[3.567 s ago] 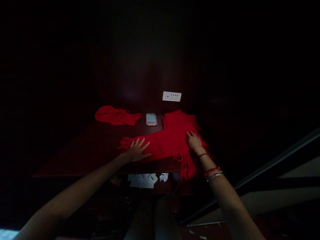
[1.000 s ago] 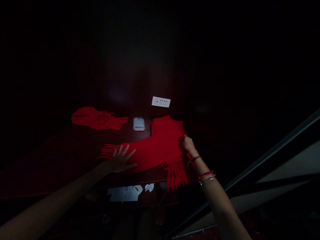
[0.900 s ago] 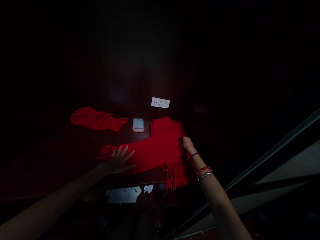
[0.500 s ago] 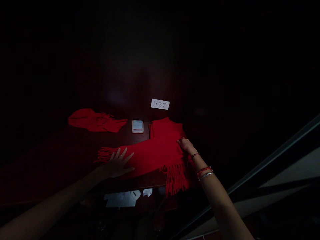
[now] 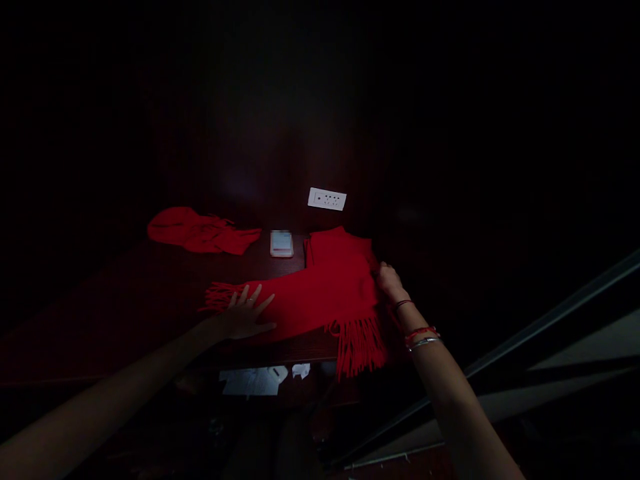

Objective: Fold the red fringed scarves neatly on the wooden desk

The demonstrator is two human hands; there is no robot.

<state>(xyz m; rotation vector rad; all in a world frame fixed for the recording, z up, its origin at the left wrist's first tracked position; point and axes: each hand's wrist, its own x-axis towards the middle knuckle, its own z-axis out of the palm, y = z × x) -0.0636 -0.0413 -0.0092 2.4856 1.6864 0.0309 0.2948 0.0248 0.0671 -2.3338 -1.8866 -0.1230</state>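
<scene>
A red fringed scarf (image 5: 315, 297) lies across the dark table, one fringed end pointing left and another fringe hanging over the front edge. My left hand (image 5: 249, 315) rests flat on its left part, fingers spread. At the scarf's right edge, my right hand (image 5: 390, 280) has its fingers closed on the cloth; bracelets circle that wrist. Behind, a folded part of red cloth (image 5: 337, 243) reaches toward the wall; whether it belongs to the same scarf I cannot tell.
A bunched red cloth (image 5: 200, 230) lies at the back left. Beside the scarf is a phone (image 5: 281, 244) with a lit screen. A white socket plate (image 5: 327, 199) is on the dark wall. Papers (image 5: 250, 382) show below the table edge (image 5: 195, 369).
My right hand has shifted slightly right along the scarf's edge. My left hand stays flat on the cloth. The whole view has moved a little.
</scene>
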